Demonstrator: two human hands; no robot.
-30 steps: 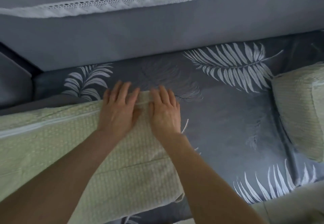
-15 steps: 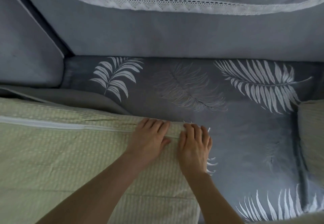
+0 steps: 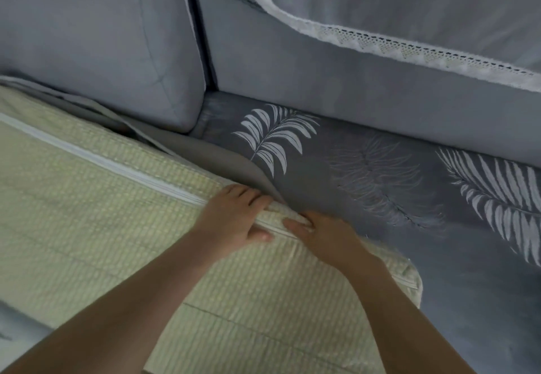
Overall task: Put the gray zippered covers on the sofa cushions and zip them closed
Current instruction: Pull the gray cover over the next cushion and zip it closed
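Observation:
A pale green woven sofa cushion (image 3: 87, 227) lies across the left and middle, a white zipper (image 3: 117, 167) running along its far edge. A plain gray cover (image 3: 222, 157) lies folded under and behind that edge. My left hand (image 3: 231, 218) grips the cushion's far edge near its right corner, fingers over the top and thumb below the zipper line. My right hand (image 3: 319, 234) presses on the same edge just to the right, fingertips curled at the zipper.
The cushion rests on a dark gray sofa seat (image 3: 439, 256) printed with white leaves. A gray back cushion (image 3: 96, 42) stands at the upper left. The sofa back (image 3: 336, 75) carries a white lace-trimmed throw (image 3: 409, 48).
The view has swung left and tilted. Both hands stayed at the cushion's far right edge; the left hand went from lying flat to gripping the edge, and the right fingertips curled at the zipper.

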